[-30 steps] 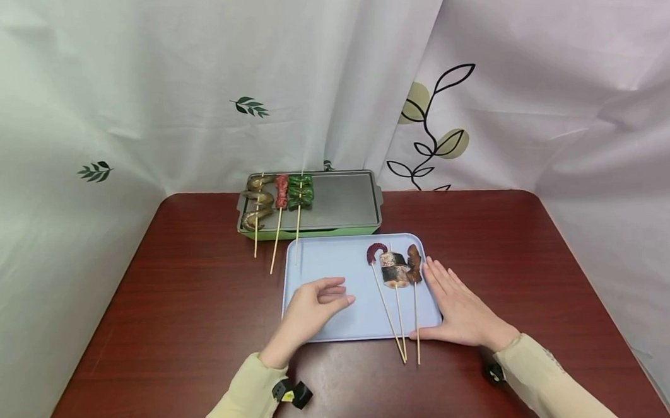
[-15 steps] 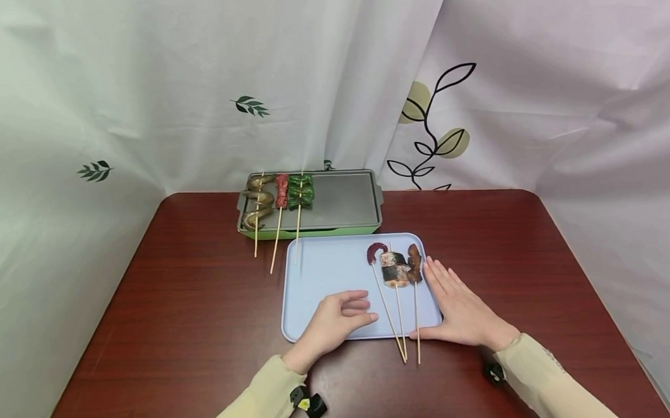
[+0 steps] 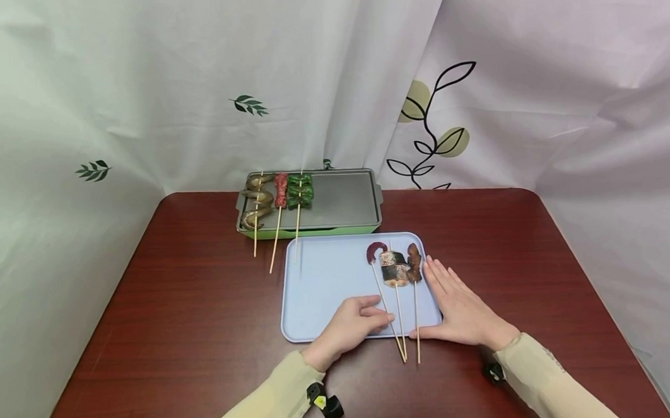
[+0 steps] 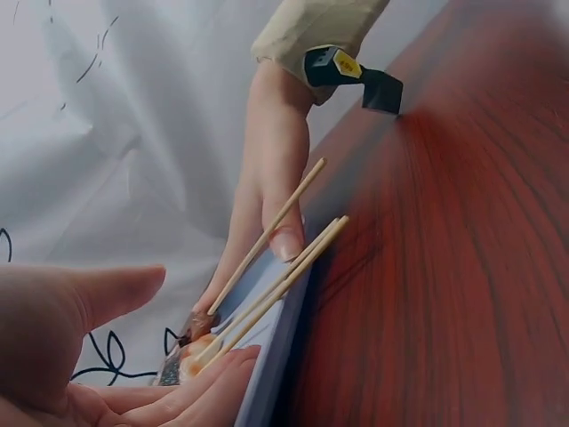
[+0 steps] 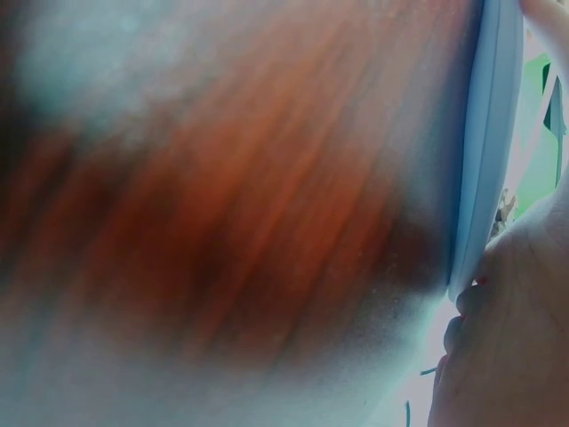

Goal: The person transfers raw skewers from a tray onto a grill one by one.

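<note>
Flanking three skewers, two hands, one tray

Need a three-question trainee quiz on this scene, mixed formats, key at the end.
1. What color is the food on the rightmost skewer on the grey grill pan?
2. True or false: the right hand is at the right edge of the blue tray.
3. Which food's stick is nearest the left hand?
A) Brown chunks
B) Black-and-white pieces
C) Dark red curl

Key: 1. Green. 2. True. 3. C.
</note>
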A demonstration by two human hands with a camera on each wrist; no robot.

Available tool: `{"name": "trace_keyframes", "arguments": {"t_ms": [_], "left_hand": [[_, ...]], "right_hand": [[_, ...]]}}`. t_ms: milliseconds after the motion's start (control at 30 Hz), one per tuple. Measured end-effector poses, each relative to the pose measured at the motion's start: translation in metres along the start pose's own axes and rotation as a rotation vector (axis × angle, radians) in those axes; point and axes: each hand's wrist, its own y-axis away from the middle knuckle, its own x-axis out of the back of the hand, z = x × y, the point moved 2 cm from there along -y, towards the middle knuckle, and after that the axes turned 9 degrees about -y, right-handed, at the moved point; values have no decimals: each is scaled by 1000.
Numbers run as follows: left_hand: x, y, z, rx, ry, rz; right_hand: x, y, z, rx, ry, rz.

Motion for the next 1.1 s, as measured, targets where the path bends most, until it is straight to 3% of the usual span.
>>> {"name": "trace_keyframes", "arguments": {"t_ms": [133, 400, 600, 867, 1100], "left_hand": [[-3, -2, -1, 30, 77, 5], [-2, -4, -4, 28, 80, 26], [-2, -8, -2, 48, 156, 42], [-5, -17, -4, 94, 142, 85], [-2, -15, -2, 96, 172, 96]], "right_hand": [[1, 0, 0, 6, -2, 8], [1, 0, -1, 9, -7, 11], [2, 0, 0, -4, -8, 1], [2, 0, 0, -10, -5, -10], [2, -1, -2, 0, -4, -5]]}}
